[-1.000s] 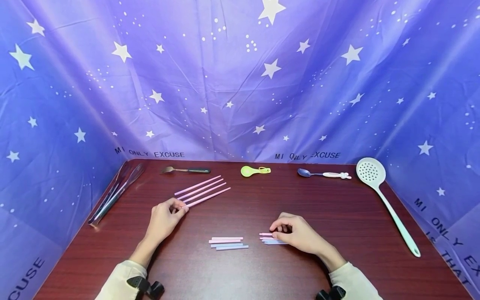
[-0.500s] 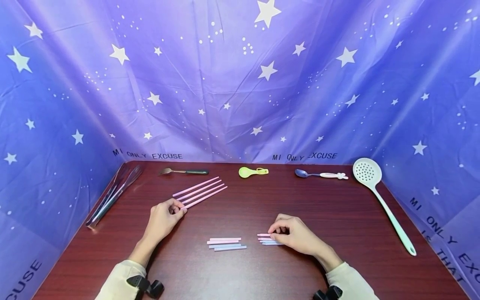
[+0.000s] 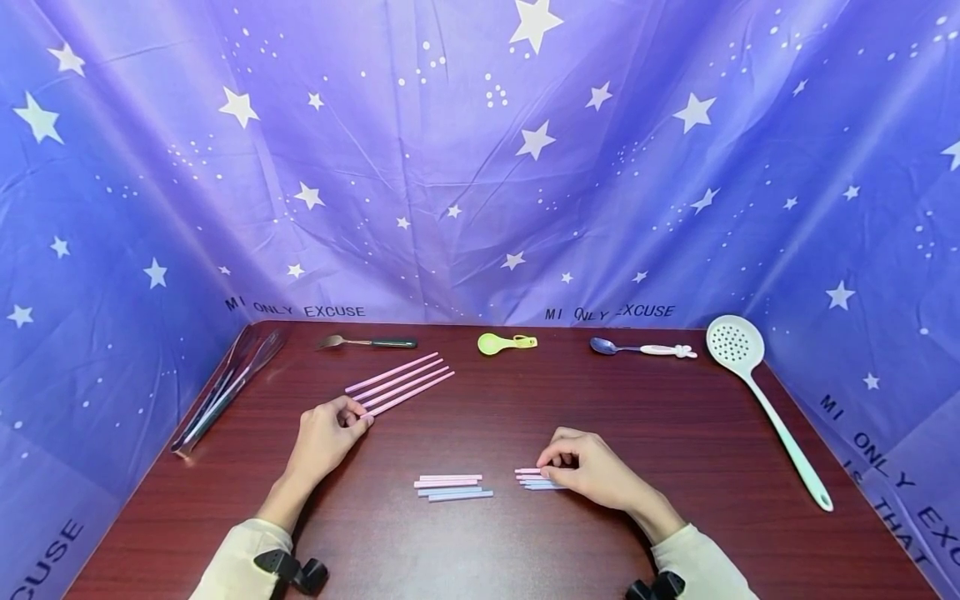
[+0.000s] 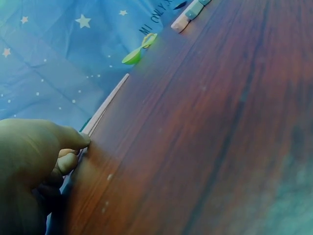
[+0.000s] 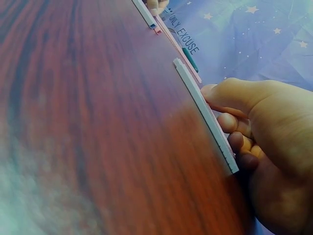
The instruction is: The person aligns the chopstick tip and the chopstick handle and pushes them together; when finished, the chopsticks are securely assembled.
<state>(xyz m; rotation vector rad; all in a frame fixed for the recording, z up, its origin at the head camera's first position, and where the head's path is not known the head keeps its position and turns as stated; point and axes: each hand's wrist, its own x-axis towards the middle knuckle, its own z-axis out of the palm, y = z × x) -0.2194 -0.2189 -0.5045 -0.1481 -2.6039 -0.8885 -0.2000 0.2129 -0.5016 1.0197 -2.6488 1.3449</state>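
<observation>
My left hand (image 3: 326,440) pinches the near end of one of several long pink sticks (image 3: 408,390), which lie slanted side by side. In the left wrist view, its thumb and fingers meet at a pink stick's end (image 4: 105,108). At centre right, my right hand (image 3: 592,468) has thumb and index finger at a short pink stick (image 3: 527,472) beside short blue sticks (image 3: 536,484); the palm hides their right ends. The right wrist view shows the thumb against the row's far side, behind a pale blue stick (image 5: 205,115). Between the hands lie more short pink sticks (image 3: 448,482) and blue sticks (image 3: 461,496).
Along the back lie a dark-handled fork (image 3: 375,342), a yellow-green spoon (image 3: 495,343) and a blue spoon with a white handle (image 3: 663,351). A pale skimmer (image 3: 776,417) lies at the right edge, a whisk and other long utensils (image 3: 225,404) at the left.
The head view has shifted slightly. Both hands keep the same places against the sticks, and no stick has visibly moved.
</observation>
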